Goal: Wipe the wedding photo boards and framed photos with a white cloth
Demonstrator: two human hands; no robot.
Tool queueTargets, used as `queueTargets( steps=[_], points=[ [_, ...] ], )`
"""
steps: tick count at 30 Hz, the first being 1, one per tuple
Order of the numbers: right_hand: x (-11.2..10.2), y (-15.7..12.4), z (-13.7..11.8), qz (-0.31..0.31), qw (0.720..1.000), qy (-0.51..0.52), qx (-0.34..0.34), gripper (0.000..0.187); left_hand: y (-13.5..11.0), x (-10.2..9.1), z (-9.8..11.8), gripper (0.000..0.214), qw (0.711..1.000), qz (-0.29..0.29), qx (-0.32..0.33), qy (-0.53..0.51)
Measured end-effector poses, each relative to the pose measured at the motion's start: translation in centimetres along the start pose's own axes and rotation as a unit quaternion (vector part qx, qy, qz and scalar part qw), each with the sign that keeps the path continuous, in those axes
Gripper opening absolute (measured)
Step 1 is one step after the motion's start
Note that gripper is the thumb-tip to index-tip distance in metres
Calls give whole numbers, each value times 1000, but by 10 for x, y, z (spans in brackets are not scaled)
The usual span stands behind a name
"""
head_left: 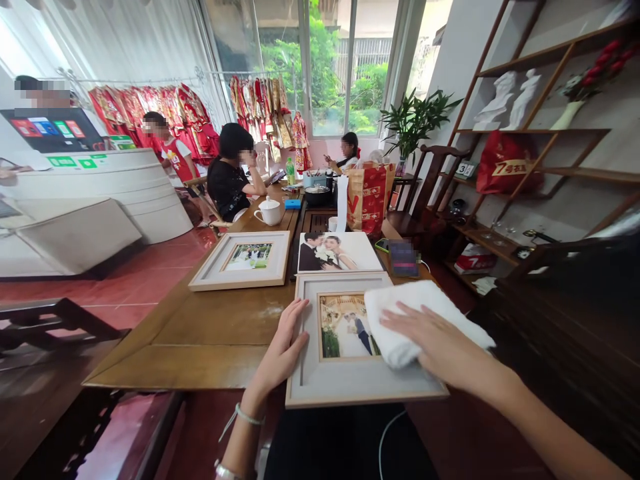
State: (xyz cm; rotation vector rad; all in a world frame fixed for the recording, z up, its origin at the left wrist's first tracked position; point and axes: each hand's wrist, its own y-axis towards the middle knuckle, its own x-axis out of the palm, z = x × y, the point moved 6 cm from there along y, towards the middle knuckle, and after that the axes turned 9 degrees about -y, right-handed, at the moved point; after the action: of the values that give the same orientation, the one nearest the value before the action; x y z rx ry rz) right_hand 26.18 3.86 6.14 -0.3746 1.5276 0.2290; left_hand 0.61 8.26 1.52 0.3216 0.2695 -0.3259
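In front of me a light wooden picture frame (307,373) with a wide pale mat and a wedding photo (345,327) rests at the table's near edge, its lower part jutting over it. My left hand (284,350) holds the frame's left side, thumb along the front edge and fingers close together. My right hand (425,333) grips a folded white towel (435,300), fingers spread over its top, pressing it on the frame's right side. The towel covers the photo's right edge and the frame's upper right corner. What the right thumb does is hidden.
Another framed photo (240,260) lies at left on the wooden table (200,327). Beyond my frame are a couple's portrait panel (340,252), a phone (404,258), a white teapot (270,211) and a red paper bag (369,197). Several people sit or stand farther back.
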Motion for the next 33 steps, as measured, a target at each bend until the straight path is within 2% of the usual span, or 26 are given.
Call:
queueTargets(
  steps=[3, 5, 7, 9, 11, 14, 16, 18, 21, 23, 26, 30, 33],
  points=[
    [-1, 40, 25, 59, 997, -20, 38, 87, 0, 0, 1, 48, 1000, -4, -3, -2],
    [-4, 62, 30, 81, 994, -17, 71, 81, 0, 0, 3, 47, 1000, -6, -5, -2],
    [-5, 75, 22, 85, 992, -8, 90, 77, -1, 1, 4, 47, 1000, -11, -4, -4],
    [-2, 79, 0, 73, 995, 4, 64, 78, -1, 2, 6, 47, 1000, -16, -1, -5],
    [2, 71, -33, 54, 998, 27, -14, 83, -1, 2, 5, 47, 1000, -16, 1, -6],
    [1, 37, -84, 15, 984, 82, -155, 92, -1, 2, 4, 46, 1000, -8, 6, -8],
    [-5, 9, -101, -13, 979, 110, -173, 95, -1, 2, 5, 45, 1000, -5, 10, -10],
    [-12, -15, -105, -58, 978, 120, -163, 95, -1, 2, 5, 45, 1000, -5, 10, -10],
    [-18, -34, -89, -111, 981, 97, -123, 91, -1, 2, 5, 46, 1000, -6, 8, -11],
    [-17, -28, -65, -105, 990, 58, -69, 88, -1, 1, 5, 46, 1000, -7, 5, -12],
    [-12, 2, -22, -34, 999, 2, 24, 83, -1, 1, 5, 47, 1000, -10, 1, -14],
    [-8, 52, 15, 75, 996, -20, 42, 76, -1, 1, 4, 47, 1000, -12, -7, -22],
    [-6, 76, 26, 121, 990, -25, 68, 68, -1, 0, 4, 47, 1000, -10, -10, -25]
  ],
)
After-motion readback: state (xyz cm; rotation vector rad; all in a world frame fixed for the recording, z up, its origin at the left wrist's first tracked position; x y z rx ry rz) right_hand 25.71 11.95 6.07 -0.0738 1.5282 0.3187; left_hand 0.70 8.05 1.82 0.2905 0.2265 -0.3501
